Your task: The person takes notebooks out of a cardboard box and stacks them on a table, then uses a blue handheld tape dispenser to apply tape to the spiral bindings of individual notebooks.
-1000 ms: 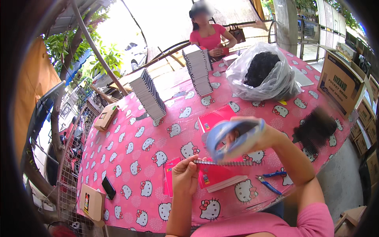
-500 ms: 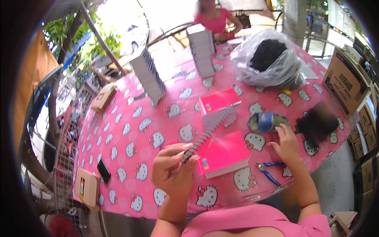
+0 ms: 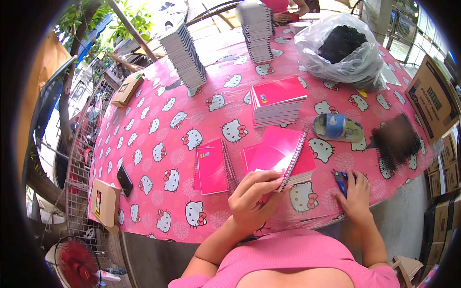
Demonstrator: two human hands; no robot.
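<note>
**Pink notebook held at the table's near edge**

Gripping the near corner of a pink spiral notebook [image 3: 281, 156], the left hand [image 3: 253, 199] had its fingers curled over the cover and the thumb tucked below, pinching the book close to the lower end of its wire spine. The notebook lay tilted on the pink cat-print tablecloth [image 3: 158, 139], just in front of the person. The right hand [image 3: 356, 194] rested flat on the cloth with fingers loosely spread, its fingertips touching small blue-handled pliers [image 3: 340, 181] near the table's edge.

Just left of the held book lay a second pink notebook [image 3: 212, 165], flat with its spine to the right. Behind it sat a short stack of pink notebooks [image 3: 277, 100]. A roll of blue tape [image 3: 337, 127] lay to the right of that stack, and a heap of black wire coils [image 3: 396, 140] lay further right. Two tall leaning piles of white pads [image 3: 185, 54] stood at the far side, beside a clear plastic bag [image 3: 343, 48] with dark contents. A black phone [image 3: 124, 180] lay near the left edge.
</note>
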